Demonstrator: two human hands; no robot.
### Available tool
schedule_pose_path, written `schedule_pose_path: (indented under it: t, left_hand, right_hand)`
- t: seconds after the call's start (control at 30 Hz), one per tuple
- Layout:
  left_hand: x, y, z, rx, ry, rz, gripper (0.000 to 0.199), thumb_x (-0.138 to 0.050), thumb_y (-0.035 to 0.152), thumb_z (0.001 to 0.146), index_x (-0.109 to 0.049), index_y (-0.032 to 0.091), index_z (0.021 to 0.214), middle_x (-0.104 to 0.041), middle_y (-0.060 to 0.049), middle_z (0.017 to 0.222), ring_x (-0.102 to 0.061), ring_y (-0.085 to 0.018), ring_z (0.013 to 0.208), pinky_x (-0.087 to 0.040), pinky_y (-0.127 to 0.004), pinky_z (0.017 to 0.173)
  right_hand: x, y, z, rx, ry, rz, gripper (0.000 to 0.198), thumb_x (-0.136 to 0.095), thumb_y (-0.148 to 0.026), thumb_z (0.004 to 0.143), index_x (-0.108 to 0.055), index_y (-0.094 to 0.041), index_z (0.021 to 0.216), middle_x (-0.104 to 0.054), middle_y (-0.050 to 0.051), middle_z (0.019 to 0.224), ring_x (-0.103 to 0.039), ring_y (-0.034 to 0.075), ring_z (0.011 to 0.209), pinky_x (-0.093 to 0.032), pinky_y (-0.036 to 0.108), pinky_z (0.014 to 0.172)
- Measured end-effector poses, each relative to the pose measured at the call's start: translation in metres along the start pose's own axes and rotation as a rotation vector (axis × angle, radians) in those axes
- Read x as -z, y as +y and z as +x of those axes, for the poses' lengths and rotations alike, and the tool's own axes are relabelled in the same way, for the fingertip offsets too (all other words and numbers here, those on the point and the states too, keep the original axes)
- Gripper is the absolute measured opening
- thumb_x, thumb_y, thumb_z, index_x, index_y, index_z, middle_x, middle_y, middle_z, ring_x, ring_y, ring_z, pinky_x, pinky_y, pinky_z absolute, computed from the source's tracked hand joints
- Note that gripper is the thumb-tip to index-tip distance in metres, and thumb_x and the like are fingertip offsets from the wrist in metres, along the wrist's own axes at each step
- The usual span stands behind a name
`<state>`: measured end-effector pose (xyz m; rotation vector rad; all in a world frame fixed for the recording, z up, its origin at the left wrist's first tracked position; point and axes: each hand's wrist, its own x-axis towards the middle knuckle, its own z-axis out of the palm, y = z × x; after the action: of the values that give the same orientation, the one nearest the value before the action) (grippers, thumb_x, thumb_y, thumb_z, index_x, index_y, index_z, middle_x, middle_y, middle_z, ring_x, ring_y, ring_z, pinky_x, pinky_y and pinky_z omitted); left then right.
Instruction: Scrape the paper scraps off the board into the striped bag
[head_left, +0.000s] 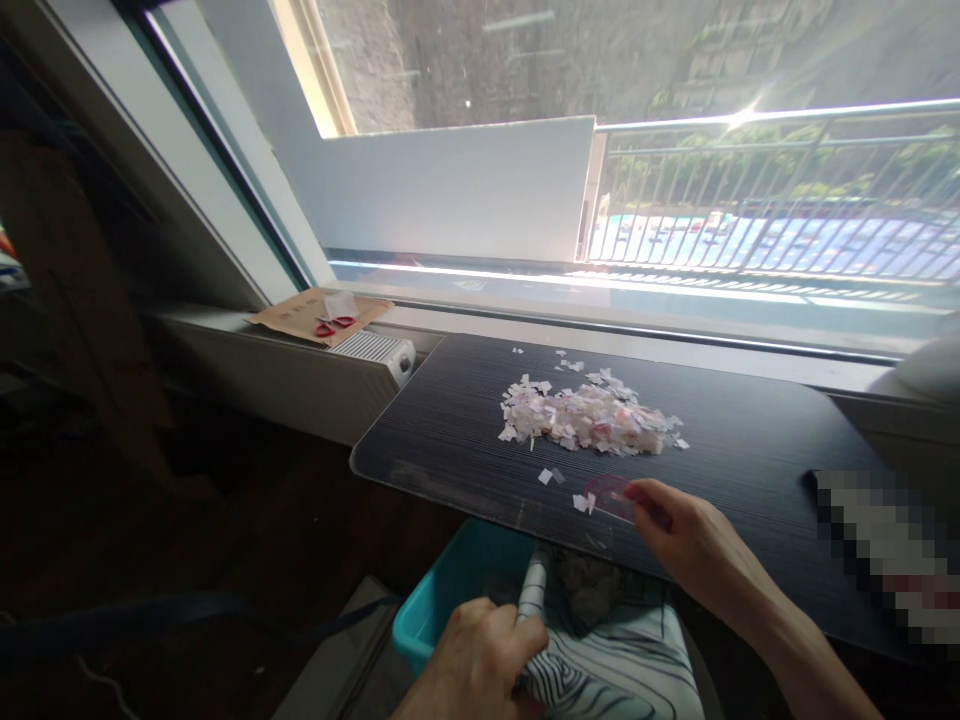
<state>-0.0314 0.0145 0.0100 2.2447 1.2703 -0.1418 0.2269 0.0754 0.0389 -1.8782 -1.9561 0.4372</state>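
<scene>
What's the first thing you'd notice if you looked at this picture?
A heap of tiny pink and white paper scraps sits in the middle of the dark table by the window. Just in front of it, the right hand touches a small pink transparent piece, while the left hand grips a rolled-up striped thing below the table edge.

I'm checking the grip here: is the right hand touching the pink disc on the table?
Touching. The head view shows the right hand with fingertips on the edge of the pink disc on the dark table.
</scene>
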Motion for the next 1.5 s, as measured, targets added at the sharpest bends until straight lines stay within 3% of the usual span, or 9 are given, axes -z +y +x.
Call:
schedule_pose_path:
  t: [0.33, 0.5, 0.9, 1.03, 1.27, 1.4, 1.5]
  left_hand:
    - [0.009, 0.01, 0.0, -0.002, -0.026, 0.014, 0.02, -0.07, 0.022, 0.073, -0.062, 0.023, 0.091, -0.063, 0.0, 0.09, -0.057, -0.023, 0.087, -0.041, -0.032, 0.079]
    - [-0.002, 0.007, -0.005, 0.018, 0.041, -0.024, 0.022, -0.068, 0.016, 0.072, -0.062, 0.024, 0.092, -0.062, 0.0, 0.094, -0.054, -0.022, 0.093, -0.039, -0.031, 0.084]
    - [-0.008, 0.004, -0.003, -0.001, 0.058, -0.046, 0.023, -0.071, 0.017, 0.072, -0.061, 0.024, 0.092, -0.061, 0.001, 0.092, -0.052, -0.022, 0.091, -0.037, -0.031, 0.084]
    - [-0.01, 0.002, -0.003, -0.013, 0.056, -0.04, 0.022, -0.071, 0.019, 0.073, -0.061, 0.023, 0.093, -0.062, 0.001, 0.093, -0.052, -0.022, 0.091, -0.037, -0.032, 0.084]
    - [0.001, 0.007, 0.0, -0.003, 0.0, 0.016, 0.021, -0.072, 0.024, 0.072, -0.062, 0.023, 0.09, -0.064, 0.0, 0.091, -0.056, -0.023, 0.089, -0.04, -0.032, 0.08]
    - [0.012, 0.012, 0.006, -0.038, -0.073, 0.048, 0.021, -0.074, 0.025, 0.07, -0.063, 0.021, 0.087, -0.066, -0.001, 0.087, -0.061, -0.024, 0.084, -0.042, -0.031, 0.076]
    - [0.015, 0.015, 0.008, -0.065, -0.055, 0.096, 0.021, -0.073, 0.026, 0.071, -0.063, 0.02, 0.089, -0.067, -0.003, 0.088, -0.062, -0.024, 0.084, -0.044, -0.031, 0.076]
  right_hand:
    - [0.006, 0.006, -0.006, -0.03, 0.072, -0.047, 0.024, -0.046, -0.027, 0.084, -0.067, -0.023, 0.093, -0.07, 0.0, 0.071, -0.064, 0.016, 0.06, -0.042, 0.023, 0.056]
    - [0.003, 0.008, -0.005, -0.012, 0.063, -0.041, 0.025, -0.045, -0.026, 0.083, -0.068, -0.021, 0.092, -0.072, 0.002, 0.075, -0.066, 0.017, 0.065, -0.044, 0.025, 0.06]
    - [0.005, 0.011, -0.008, -0.055, 0.09, -0.027, 0.024, -0.047, -0.027, 0.083, -0.067, -0.022, 0.094, -0.07, 0.001, 0.069, -0.063, 0.017, 0.058, -0.042, 0.024, 0.055]
    - [-0.002, 0.006, -0.003, -0.008, 0.046, 0.057, 0.024, -0.047, -0.029, 0.084, -0.067, -0.022, 0.095, -0.07, 0.0, 0.071, -0.062, 0.016, 0.06, -0.043, 0.023, 0.057]
    - [0.0, 0.002, 0.001, -0.017, 0.078, -0.019, 0.025, -0.045, -0.027, 0.084, -0.068, -0.022, 0.092, -0.072, 0.002, 0.075, -0.066, 0.019, 0.067, -0.043, 0.025, 0.061]
    - [0.0, -0.005, 0.014, 0.045, 0.101, 0.005, 0.027, -0.044, -0.027, 0.083, -0.068, -0.022, 0.093, -0.073, 0.004, 0.076, -0.067, 0.018, 0.068, -0.043, 0.025, 0.062]
    - [-0.008, -0.013, 0.027, 0.085, 0.092, 0.051, 0.027, -0.043, -0.027, 0.083, -0.068, -0.021, 0.092, -0.073, 0.004, 0.077, -0.066, 0.018, 0.067, -0.043, 0.025, 0.061]
